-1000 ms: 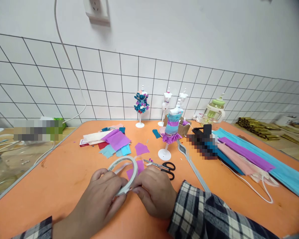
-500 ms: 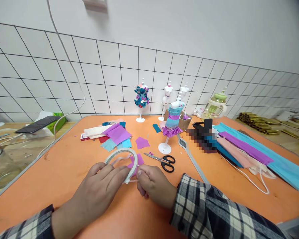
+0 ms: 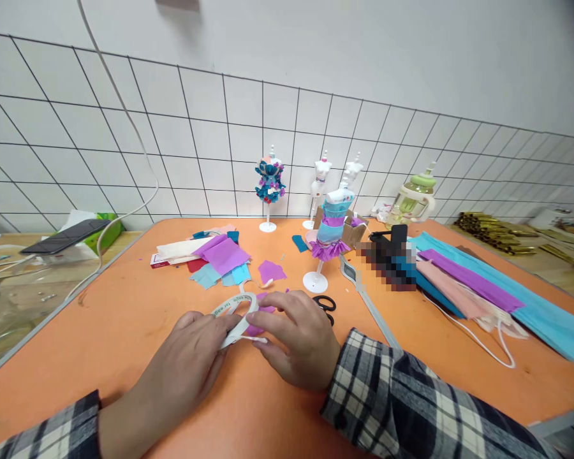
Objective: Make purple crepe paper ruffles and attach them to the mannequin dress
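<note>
My left hand [image 3: 191, 357] is closed around the near-left part of a roll of white tape [image 3: 244, 322], which it holds tilted above the table. A short loose end of tape sticks out to the right from the roll's lower edge. My right hand [image 3: 299, 338] is beside it with fingers apart; a fingertip touches the roll's right side and the thumb is at the loose tape end. Behind these fingers lies a piece of purple fabric [image 3: 266, 305], partly covered. Scissors [image 3: 325, 302] with black handles lie beyond my right hand, their blades hidden by it.
A small dress form [image 3: 332, 220] in blue and purple stands ahead, with another decorated form [image 3: 270, 182] and two white ones behind. Fabric scraps [image 3: 224, 255] lie to the left. A grey strap [image 3: 375, 319], fabric strips [image 3: 473, 280] and a green-lidded bottle [image 3: 411, 201] are right.
My right hand has opened from a pinch at the tape end and moved up against the roll. The roll has tilted flatter and lower in my left hand. The scissors' blades are now covered.
</note>
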The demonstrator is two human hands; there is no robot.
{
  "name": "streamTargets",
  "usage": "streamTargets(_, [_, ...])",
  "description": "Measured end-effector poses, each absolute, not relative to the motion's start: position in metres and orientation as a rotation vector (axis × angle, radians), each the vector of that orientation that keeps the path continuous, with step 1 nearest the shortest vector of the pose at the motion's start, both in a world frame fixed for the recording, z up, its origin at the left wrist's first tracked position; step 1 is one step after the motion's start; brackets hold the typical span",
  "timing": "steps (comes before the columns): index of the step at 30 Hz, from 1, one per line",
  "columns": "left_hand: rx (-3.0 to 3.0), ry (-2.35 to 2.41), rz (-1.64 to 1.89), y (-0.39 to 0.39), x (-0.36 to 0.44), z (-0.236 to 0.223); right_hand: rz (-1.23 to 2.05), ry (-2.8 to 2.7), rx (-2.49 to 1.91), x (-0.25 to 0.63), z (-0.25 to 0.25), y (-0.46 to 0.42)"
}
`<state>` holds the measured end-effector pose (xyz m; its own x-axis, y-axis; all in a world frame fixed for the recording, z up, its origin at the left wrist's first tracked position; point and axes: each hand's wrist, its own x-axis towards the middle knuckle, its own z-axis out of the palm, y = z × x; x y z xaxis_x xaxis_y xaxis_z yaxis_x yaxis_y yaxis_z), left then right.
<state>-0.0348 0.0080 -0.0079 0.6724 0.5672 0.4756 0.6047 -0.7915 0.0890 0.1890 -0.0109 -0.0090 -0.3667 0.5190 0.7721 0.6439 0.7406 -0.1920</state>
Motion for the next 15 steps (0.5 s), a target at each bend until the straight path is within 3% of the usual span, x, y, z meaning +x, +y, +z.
streamTargets(9, [-2.823, -0.881, -0.688, 0.004, -0.036, -0.012, -0.587, -2.03, -0.786, 0.188, -0.008, -0.015])
streamTargets(15, [-2.861, -0.979, -0.656, -0.004, -0.029, 0.0, -0.294, -2.014, -0.786, 0.186, -0.006, -0.015])
